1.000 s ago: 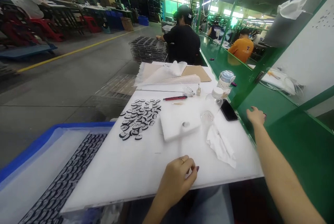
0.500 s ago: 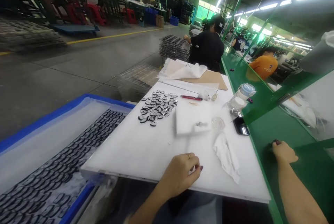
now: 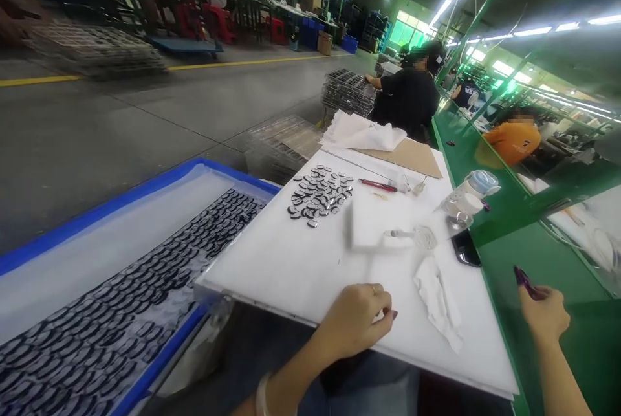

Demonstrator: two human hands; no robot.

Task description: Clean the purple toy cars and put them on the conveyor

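Note:
My left hand (image 3: 356,322) rests at the near edge of the white work board (image 3: 291,267), its fingers loosely curled with nothing visible in them. Over the green ledge (image 3: 504,251) at the right, my right hand (image 3: 546,316) holds a small shiny purple piece (image 3: 530,284) that looks like a wrapped candy. Between the hands lies a crumpled white cloth (image 3: 437,303). Many small black-rimmed lens-like pieces (image 3: 320,193) are spread on the board's far left part. A white foam block (image 3: 373,225) sits to their right, with a clear small tool (image 3: 400,233) on it.
A blue-edged tray (image 3: 194,167) with rows of dark-rimmed pieces stands at the left. A phone (image 3: 466,249), a bottle (image 3: 478,184), a round clear dish (image 3: 425,237) and a red pen (image 3: 378,186) lie rightward. A co-worker in black (image 3: 410,99) sits ahead.
My right hand has lifted the purple piece into clear sight at its fingertips. The whole view has shifted, so things appear further right; my left hand stays curled at the board's edge.

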